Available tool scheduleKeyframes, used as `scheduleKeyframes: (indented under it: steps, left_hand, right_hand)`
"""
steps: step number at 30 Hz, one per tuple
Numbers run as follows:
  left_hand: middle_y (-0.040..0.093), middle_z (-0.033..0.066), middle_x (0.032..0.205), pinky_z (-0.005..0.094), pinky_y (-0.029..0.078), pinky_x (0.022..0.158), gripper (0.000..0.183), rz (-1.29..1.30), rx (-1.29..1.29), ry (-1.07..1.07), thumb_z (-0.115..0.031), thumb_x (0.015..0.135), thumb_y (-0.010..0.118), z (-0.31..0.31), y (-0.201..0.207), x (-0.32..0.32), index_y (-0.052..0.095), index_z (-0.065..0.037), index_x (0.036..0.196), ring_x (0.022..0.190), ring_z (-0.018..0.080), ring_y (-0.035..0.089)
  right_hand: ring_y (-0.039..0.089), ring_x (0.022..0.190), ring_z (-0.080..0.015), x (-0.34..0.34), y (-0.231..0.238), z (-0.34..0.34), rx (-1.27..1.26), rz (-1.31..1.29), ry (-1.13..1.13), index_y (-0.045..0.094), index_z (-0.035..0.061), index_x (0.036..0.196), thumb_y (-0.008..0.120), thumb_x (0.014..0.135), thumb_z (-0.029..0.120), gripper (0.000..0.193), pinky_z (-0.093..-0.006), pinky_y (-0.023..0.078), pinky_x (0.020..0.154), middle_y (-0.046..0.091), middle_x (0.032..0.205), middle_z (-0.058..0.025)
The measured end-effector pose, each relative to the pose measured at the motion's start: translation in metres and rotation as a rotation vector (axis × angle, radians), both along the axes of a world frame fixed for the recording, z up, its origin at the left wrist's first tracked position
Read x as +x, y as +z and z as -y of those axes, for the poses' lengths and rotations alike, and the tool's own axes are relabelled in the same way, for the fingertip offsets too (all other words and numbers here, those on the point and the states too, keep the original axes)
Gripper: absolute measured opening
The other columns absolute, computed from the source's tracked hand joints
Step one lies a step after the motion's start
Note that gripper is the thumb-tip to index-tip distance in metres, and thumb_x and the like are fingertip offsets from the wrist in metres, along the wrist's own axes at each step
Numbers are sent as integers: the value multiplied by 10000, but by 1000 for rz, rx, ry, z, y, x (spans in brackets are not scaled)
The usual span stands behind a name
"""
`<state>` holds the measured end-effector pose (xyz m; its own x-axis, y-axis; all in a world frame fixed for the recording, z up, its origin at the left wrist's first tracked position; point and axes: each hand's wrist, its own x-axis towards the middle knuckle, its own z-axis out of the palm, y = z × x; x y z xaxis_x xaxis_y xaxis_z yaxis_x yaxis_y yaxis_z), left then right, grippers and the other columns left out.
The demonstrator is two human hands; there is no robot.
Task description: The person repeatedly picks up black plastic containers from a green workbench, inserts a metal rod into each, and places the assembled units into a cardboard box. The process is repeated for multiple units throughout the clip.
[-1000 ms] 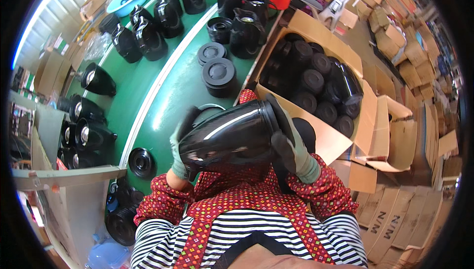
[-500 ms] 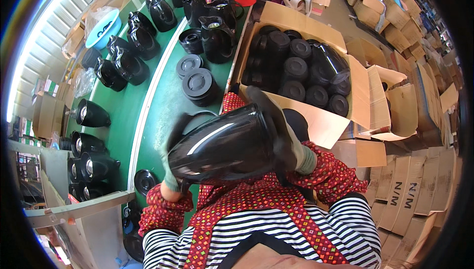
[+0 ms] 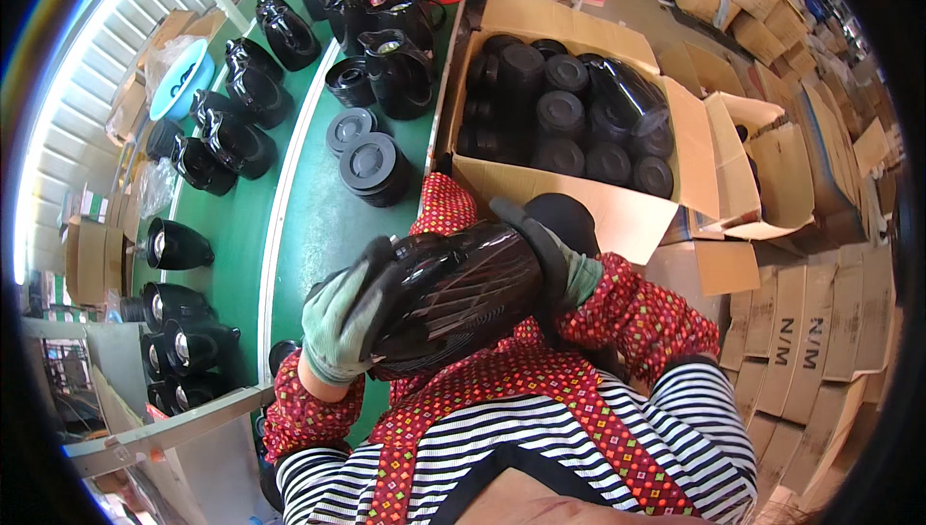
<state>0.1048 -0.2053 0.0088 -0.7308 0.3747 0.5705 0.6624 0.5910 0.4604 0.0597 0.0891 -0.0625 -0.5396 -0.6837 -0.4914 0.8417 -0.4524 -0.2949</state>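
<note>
A glossy black thermos jug (image 3: 461, 296) lies tilted on its side across my front, above my lap. My left hand (image 3: 349, 318), in a pale green glove with a dark palm, is closed around its left end. At the other end, the jug's wider base, my right hand (image 3: 558, 265) presses with its gloved palm and fingers. The jug's handle cannot be made out, and its far side is hidden. Just beyond it on the green bench stands a stack of round black lids (image 3: 372, 168).
Several black jugs (image 3: 397, 77) stand along the green bench (image 3: 311, 236). More black bodies with shiny insides (image 3: 176, 244) lie at the left. An open carton (image 3: 569, 195) of black cylindrical parts is at the right, with flattened cartons (image 3: 786, 356) below. A blue basin (image 3: 183, 80) sits far left.
The jug has been turned about its length, and its handle has gone from sight. My left hand has shifted, and the back of its glove now shows. My right hand stays at the base.
</note>
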Motion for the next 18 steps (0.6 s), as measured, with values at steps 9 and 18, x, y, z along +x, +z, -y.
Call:
scheduleKeyframes:
  steps: [9,18]
  left_hand:
    - [689,254,1316,392,620,950,781,412,412,34,-175,842,858,-13,-17,1,506,82,1489,1158,330,727]
    - [487,189,1594,424,477,1181,743,1073,813,-329,-62,962,747,8,-103,6,375,14,1600,1395,265,567]
  right_hand:
    - [639,1295,-222,28,9,14,88,-596,-361,309,41,1649,524,1099,514,756,-425,496,1131,592,1494,-147]
    - [475,1471,-267,38,50,9,532,-1300,-324,289,76,1674,463,1057,674,877,-413,399,1200,424,1644,-166]
